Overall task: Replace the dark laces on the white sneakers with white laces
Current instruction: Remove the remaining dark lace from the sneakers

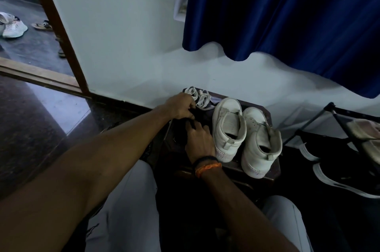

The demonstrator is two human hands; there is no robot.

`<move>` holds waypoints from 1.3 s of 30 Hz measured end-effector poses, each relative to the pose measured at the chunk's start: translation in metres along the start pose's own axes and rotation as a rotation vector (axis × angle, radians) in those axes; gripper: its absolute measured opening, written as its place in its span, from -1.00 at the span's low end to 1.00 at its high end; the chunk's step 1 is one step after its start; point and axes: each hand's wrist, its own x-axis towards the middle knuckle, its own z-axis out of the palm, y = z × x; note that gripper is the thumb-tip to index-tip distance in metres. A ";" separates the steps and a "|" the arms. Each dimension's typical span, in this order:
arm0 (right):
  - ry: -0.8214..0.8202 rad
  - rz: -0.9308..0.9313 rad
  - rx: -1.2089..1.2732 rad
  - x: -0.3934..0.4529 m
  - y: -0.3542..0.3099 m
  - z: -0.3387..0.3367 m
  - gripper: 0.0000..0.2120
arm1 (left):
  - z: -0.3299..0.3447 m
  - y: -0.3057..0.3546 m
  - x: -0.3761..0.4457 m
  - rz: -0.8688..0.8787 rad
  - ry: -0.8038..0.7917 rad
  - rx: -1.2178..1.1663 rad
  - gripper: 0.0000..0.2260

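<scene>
The left hand (181, 105) reaches across to the far-left part of the dark desk (274, 167). Its fingers are curled down at the near edge of the bundle of white laces (198, 97), apparently pinching something dark beneath them; whether that is a dark lace or only shadow cannot be told in this dim light. The right hand (200, 138), with a dark band and an orange band (207, 167) at the wrist, lies just beside it. Its fingers are fairly straight and point toward the same dark patch, pressing or steadying rather than gripping, though the fingertips are lost in the gloom.

To the right of both hands stand the two white sneakers (246, 134), side by side with heels toward the person and toes toward the wall. No lace shows across their open tongues from this angle, so the dark laces seem already out, probably gathered under the hands.

If the step in hand is to set the dark laces aside and take up a white one, it would go best by freeing one white lace from the tangle, finding both tips, and evening the ends before threading the lowest eyelets of the nearer shoe. Keeping the dark laces well apart from the white bundle would avoid a muddle.

Beyond the desk are a white wall, a blue curtain (287, 15) and, to the right, a rack holding dark shoes (339, 173). More footwear lies past the doorway (55, 25) at upper left.
</scene>
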 end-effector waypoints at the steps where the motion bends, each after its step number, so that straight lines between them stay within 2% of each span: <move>1: -0.020 -0.008 -0.012 0.002 0.001 0.000 -0.57 | 0.001 0.001 0.002 0.005 0.003 0.012 -0.59; 3: -0.019 -0.015 -0.028 0.004 0.003 0.001 -0.65 | 0.003 0.001 0.003 0.016 0.003 0.021 -0.63; 8: 0.103 -0.015 -0.030 0.006 -0.001 0.004 -0.92 | 0.008 -0.002 -0.001 0.056 0.004 0.028 -0.69; 13: 0.146 -0.041 -0.107 0.009 0.000 0.003 -0.83 | 0.003 -0.006 -0.005 0.099 -0.017 0.046 -0.74; 16: 0.117 -0.057 -0.118 0.009 0.002 0.002 -0.85 | -0.002 -0.014 -0.008 0.076 -0.024 0.005 -0.73; 18: 0.079 -0.031 -0.034 0.011 0.003 -0.005 -0.85 | -0.004 -0.020 -0.011 0.028 -0.023 -0.085 -0.74; 22: 0.071 0.171 0.232 0.024 0.002 -0.014 -0.66 | -0.011 -0.035 -0.020 -0.135 0.019 -0.434 -0.93; 27: 0.103 0.268 0.542 0.056 -0.027 -0.031 -0.74 | -0.028 -0.057 -0.040 -0.288 0.023 -0.753 -0.95; 30: 0.053 0.287 0.651 0.080 -0.051 -0.030 -0.75 | -0.036 -0.083 -0.051 -0.394 0.080 -0.793 -0.96; 34: -0.042 0.298 0.717 0.105 -0.090 -0.011 -0.77 | -0.030 -0.124 -0.060 -0.521 0.164 -0.717 -0.92; 39: -0.182 0.369 0.803 0.131 -0.138 0.059 -0.78 | -0.007 -0.179 -0.072 -0.647 0.190 -0.695 -0.92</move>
